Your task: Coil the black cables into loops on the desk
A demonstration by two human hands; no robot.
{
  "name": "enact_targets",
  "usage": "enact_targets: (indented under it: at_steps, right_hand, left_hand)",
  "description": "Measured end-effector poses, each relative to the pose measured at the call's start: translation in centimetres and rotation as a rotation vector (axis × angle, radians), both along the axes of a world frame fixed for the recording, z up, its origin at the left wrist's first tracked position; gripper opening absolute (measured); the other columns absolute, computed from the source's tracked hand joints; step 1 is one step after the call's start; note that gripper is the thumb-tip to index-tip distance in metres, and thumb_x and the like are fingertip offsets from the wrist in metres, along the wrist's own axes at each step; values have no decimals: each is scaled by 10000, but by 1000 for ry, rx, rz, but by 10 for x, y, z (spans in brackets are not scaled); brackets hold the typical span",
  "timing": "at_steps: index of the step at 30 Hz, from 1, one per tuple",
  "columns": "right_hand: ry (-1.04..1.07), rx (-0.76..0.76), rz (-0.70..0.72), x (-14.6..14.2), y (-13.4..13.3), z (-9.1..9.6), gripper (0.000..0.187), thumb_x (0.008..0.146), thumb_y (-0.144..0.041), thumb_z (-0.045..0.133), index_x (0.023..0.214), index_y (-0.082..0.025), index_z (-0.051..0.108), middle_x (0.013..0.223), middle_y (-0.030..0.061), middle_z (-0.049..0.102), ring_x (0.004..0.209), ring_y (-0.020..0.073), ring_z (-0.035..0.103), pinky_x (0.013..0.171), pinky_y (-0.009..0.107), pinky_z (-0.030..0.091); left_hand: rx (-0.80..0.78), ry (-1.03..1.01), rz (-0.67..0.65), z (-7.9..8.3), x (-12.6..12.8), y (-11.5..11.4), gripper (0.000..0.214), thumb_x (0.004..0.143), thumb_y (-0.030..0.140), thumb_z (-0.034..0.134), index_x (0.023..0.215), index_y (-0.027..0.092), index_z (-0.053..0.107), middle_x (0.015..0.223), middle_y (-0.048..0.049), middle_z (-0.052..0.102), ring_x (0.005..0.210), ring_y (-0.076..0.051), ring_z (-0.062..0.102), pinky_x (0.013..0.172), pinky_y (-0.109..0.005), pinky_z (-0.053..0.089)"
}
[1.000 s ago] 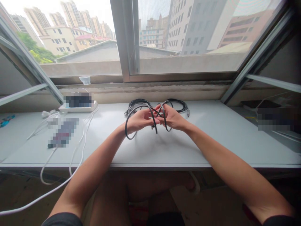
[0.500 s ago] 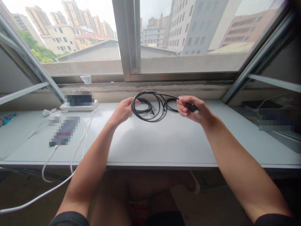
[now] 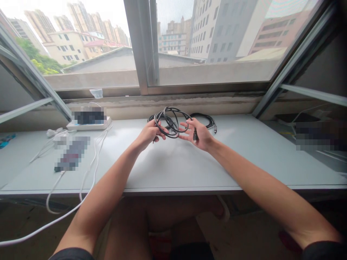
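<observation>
Above the middle of the grey table (image 3: pixel 173 162), my left hand (image 3: pixel 150 133) pinches a coiled black cable (image 3: pixel 170 122) at the coil's left side. My right hand (image 3: pixel 197 134) is close on the right, fingers partly spread, with the cable's plug end lying against its palm and the cable running over its fingers. A second black cable (image 3: pixel 206 121) lies coiled on the table just behind my right hand.
A white power strip (image 3: pixel 88 124) sits at the back left, with white cables (image 3: pixel 92 159) trailing off the front edge. A blurred flat device (image 3: pixel 72 153) lies left. The window sill and frame (image 3: pixel 141 47) rise behind. More items lie far right (image 3: pixel 311 133).
My hands, spread apart half a second ago with the cable stretched between them, have come back together. The coil is now tighter and held lower over the table.
</observation>
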State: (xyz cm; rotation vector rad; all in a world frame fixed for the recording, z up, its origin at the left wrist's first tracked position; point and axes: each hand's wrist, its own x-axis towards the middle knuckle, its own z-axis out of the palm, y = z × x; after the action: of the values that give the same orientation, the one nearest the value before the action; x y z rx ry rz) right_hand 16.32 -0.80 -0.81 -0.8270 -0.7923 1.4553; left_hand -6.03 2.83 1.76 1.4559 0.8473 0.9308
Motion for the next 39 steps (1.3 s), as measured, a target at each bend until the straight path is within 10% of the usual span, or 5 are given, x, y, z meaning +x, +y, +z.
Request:
enact_targets:
  at_steps: [9,16,21,28,39]
  right_hand:
    - [24,-146,80,14,6,9,281,1022,-466,531,1212,-262,571,893,61,674,721,202,687,576,304,580]
    - [117,-7,143,21,7,12,168,1053,-373,581,1002,-217,618,596,-96,382,413,46,291,537,184,530]
    - [8,42,17,23,11,9,128,1007,-305,653,956,-201,599,698,-57,440,464,42,318,328,100,236]
    - [-120,79,57,17,8,4,411,883,-445,814,819,-218,478,701,-73,391,472,37,265,327,108,197]
    - [-92,172,1,6,5,2,467,844,-221,769,1278,-313,622,1045,-12,713,776,128,675,701,288,618]
  left_hand:
    - [-242,-198,-372,7,-10,-2,254,649,256,595,876,191,500,763,-35,615,494,-133,543,409,-222,303]
    - [-144,-99,-302,11,-16,-1,308,810,333,790,895,170,544,678,35,522,485,-88,563,467,-202,390]
    - [-121,143,-257,4,-15,1,505,801,575,835,834,173,531,666,10,576,724,-202,758,616,-231,521]
    - [-218,14,-338,0,-7,-5,543,893,662,688,1055,144,661,966,-125,756,958,-269,772,892,-412,586]
    - [-331,-401,-7,-5,15,-3,292,885,346,773,852,170,542,636,81,427,492,-50,434,568,-217,509]
